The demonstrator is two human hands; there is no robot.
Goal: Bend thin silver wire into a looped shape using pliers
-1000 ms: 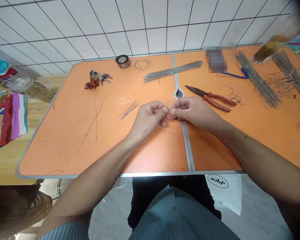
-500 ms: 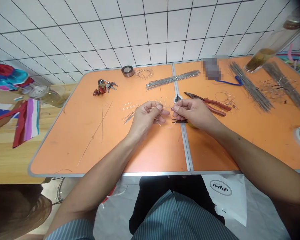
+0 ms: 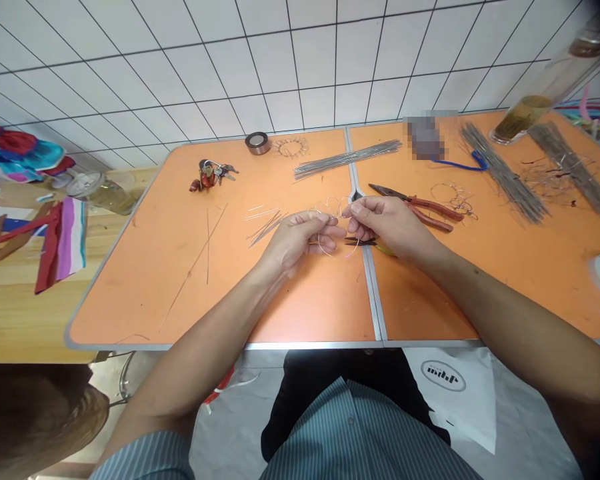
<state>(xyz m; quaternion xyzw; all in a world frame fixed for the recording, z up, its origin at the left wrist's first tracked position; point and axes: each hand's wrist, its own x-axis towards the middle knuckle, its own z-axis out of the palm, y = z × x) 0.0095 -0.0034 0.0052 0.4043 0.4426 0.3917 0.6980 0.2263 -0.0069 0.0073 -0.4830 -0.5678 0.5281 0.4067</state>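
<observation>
Over the middle of the orange table (image 3: 180, 293), my left hand (image 3: 300, 241) and my right hand (image 3: 387, 223) meet on a thin bent wire piece (image 3: 330, 227). Both hands pinch it with closed fingers; its loops curl above and below the fingertips. Small dark cutters with a yellow-green handle (image 3: 365, 243) lie on the table just under my right hand. A few short loose wires (image 3: 265, 223) lie left of my left hand.
Red-handled pliers (image 3: 420, 207) lie behind my right hand. Bundles of straight wire (image 3: 347, 159) (image 3: 503, 173), wire rings (image 3: 455, 197), a tape roll (image 3: 257, 142), a bunch of keys (image 3: 210, 175) and a glass bottle (image 3: 540, 93) sit farther back. Two long thin wires (image 3: 200, 257) lie left.
The view has tilted, so the table sits lower in the picture. My hands stay joined on the wire; the small cutters now show under my right hand.
</observation>
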